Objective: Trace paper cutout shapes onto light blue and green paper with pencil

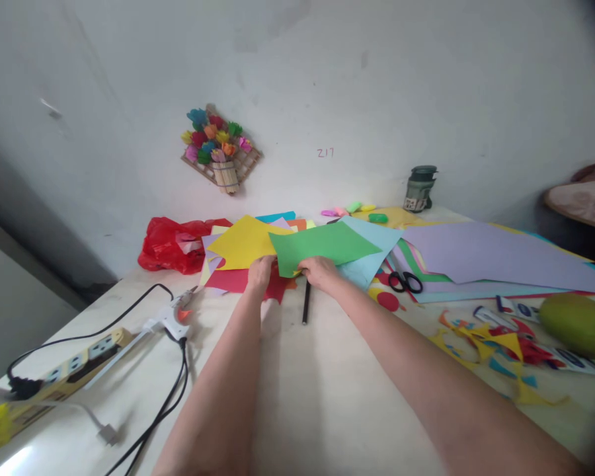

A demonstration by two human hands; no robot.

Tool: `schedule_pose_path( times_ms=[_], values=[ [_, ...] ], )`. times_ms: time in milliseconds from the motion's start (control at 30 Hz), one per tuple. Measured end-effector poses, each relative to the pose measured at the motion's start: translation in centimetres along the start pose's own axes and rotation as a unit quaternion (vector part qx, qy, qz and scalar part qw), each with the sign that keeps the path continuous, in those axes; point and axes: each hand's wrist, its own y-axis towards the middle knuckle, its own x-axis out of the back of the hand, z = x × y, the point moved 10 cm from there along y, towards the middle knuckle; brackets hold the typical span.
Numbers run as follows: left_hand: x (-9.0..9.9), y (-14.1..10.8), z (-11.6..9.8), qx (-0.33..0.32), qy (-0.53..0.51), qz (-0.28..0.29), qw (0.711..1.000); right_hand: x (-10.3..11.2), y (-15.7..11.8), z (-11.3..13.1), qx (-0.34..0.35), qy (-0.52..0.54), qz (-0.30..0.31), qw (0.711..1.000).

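My right hand [320,271] is closed on the near edge of a green paper sheet [327,246], thumb on top, with a small yellow scrap by the fingertips. My left hand [262,272] is bent at the near right corner of a yellow paper sheet [245,243], close to the green sheet's left edge. Its fingertips are hidden, so what it pinches cannot be made out. Red paper [228,280] lies beneath the yellow one, and light blue paper [361,270] is under the green. A black pen-like stick [306,304] rests just below my right hand.
Black-handled scissors [405,283] lie right of the papers, before a lavender sheet stack [471,251]. Paper scraps [496,347] and a green-yellow fruit [578,324] are at the right. A glue gun [171,318], cables and a power strip [74,363] occupy the left. A red bag [166,244] stands behind.
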Motion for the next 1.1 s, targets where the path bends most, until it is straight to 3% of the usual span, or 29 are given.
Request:
schedule_pose_path(
  times_ms=[167,400,533,667,700,767,867,967,1100],
  values=[
    [-0.9,-1.0,1.0,0.068,-0.098,0.006,0.993,0.5,-0.7,0.6,0.015,0.022,0.007,1.0],
    [-1.6,-2.1,1.1,0.078,-0.092,-0.023,0.992,2.7,-2.4,3.1,0.115,0.083,-0.006,0.99],
    [0.0,-2.8,0.6,0.077,-0.042,-0.061,0.994,3.3,-2.8,2.3,0.058,0.121,-0.013,0.991],
    [3.2,-4.0,-1.2,0.071,0.018,-0.132,0.988,2.6,-2.9,1.5,0.013,0.168,-0.005,0.986],
    [4.0,-4.4,-2.4,0.043,0.052,-0.155,0.986,2.4,-2.8,1.4,0.007,0.187,-0.004,0.982],
    [3.8,-4.5,-4.4,-0.021,0.07,-0.12,0.99,1.9,-2.6,1.1,-0.012,0.233,-0.003,0.972],
    [1.0,-5.0,-6.4,-0.115,0.01,0.011,0.993,1.3,-2.1,1.1,-0.033,0.292,0.004,0.956],
    [0.5,-5.3,-6.1,-0.122,-0.024,0.007,0.992,1.6,-2.0,1.6,-0.03,0.298,-0.006,0.954],
    [0.4,-5.4,-5.2,-0.085,0.015,-0.019,0.996,2.7,-2.4,2.0,-0.038,0.22,-0.03,0.974]
  ],
)
